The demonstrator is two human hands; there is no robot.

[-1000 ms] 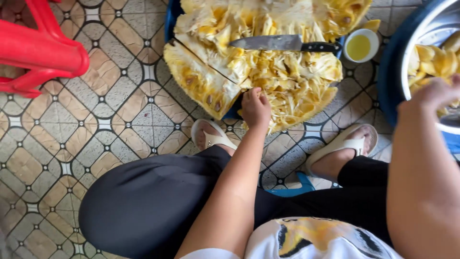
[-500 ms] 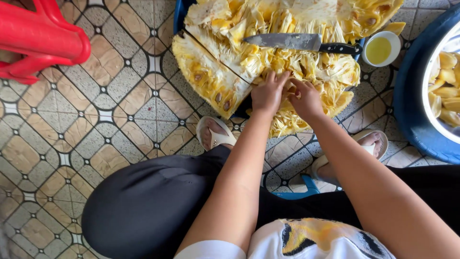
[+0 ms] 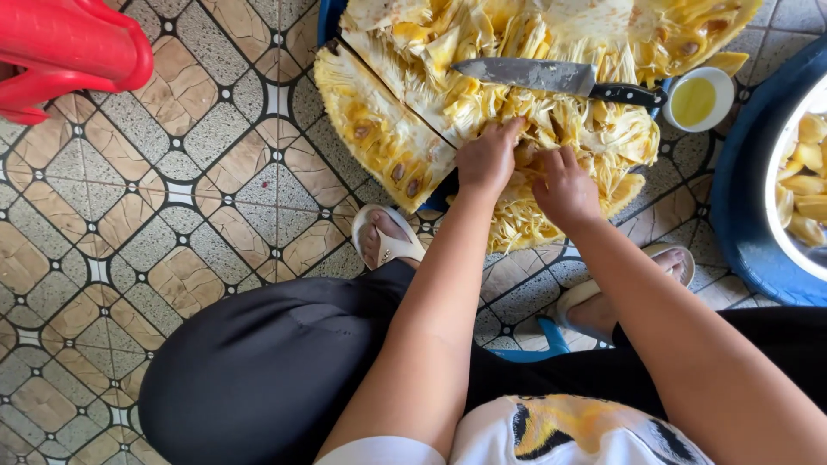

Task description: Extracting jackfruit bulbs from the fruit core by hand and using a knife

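Note:
A cut-open jackfruit (image 3: 405,129) lies in large yellow pieces on the tiled floor in front of me. My left hand (image 3: 488,158) and my right hand (image 3: 564,188) are both dug into the stringy yellow flesh (image 3: 594,129) near its front edge, fingers closed on it side by side. A big knife (image 3: 551,79) with a black handle rests flat on top of the fruit, just beyond my hands.
A small white cup of yellow oil (image 3: 694,100) stands right of the knife handle. A white bowl of yellow fruit pods (image 3: 801,172) sits in a blue tub (image 3: 741,224) at the right. A red plastic stool (image 3: 69,47) is at top left. My sandalled feet (image 3: 386,237) flank the fruit.
My right hand came back from the bowl at the right and joined my left hand on the jackfruit flesh. The view has shifted slightly.

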